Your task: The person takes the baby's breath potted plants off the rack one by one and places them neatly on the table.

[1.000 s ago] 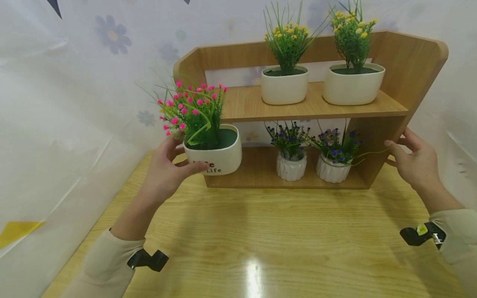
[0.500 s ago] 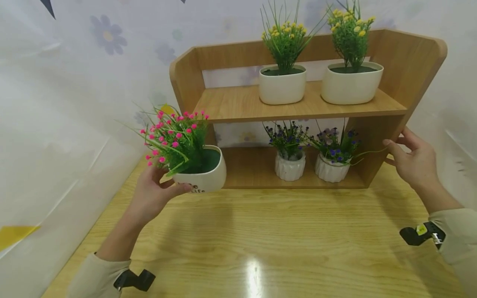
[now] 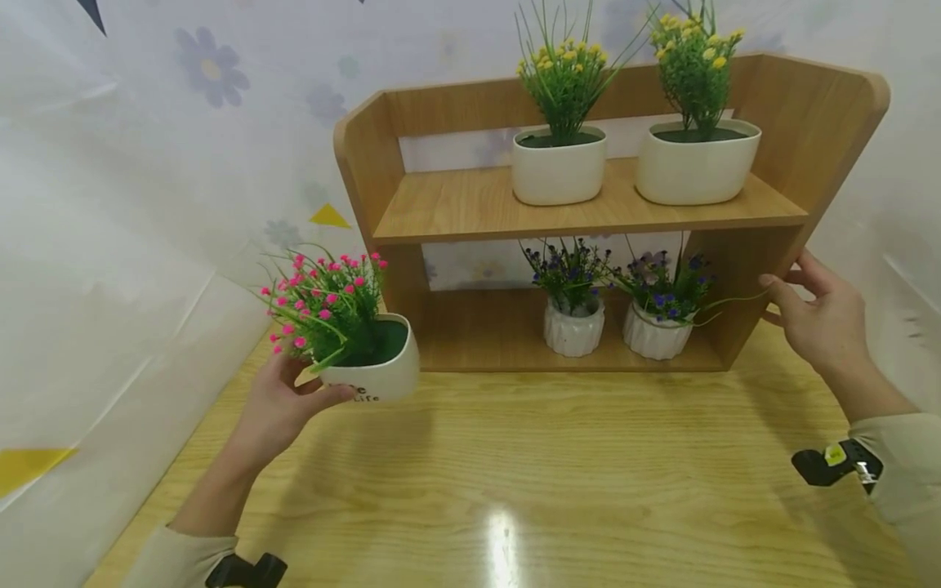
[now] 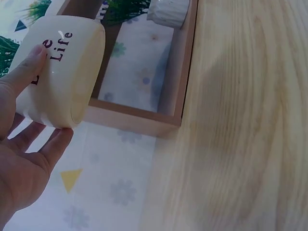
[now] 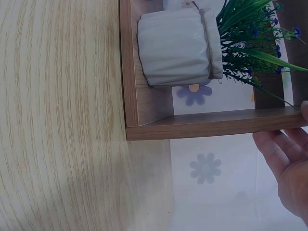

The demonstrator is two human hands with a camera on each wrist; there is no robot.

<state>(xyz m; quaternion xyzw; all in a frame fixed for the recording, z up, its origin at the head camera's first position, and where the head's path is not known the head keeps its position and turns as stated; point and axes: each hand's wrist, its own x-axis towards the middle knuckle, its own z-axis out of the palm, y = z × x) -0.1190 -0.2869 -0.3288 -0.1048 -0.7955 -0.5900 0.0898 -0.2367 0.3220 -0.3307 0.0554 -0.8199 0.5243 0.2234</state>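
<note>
A shelf unit (image 3: 801, 122) stands at the back of the worktop (image 3: 559, 474), filling the centre and upper right of the head view, with two large pots (image 3: 559, 167) side by side on the right half of its upper board and two small pots (image 3: 573, 327) side by side on its lower board beneath them. At centre left, in front of and left of the unit's left wall, the left hand (image 3: 275, 408) holds a flowering pot (image 3: 371, 371) above the worktop. At the right edge, the right hand (image 3: 816, 314) rests against the unit's right wall.

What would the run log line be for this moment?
left hand: holds pink-flower pot above table | right hand: touches shelf side | shelf pots: four
</note>
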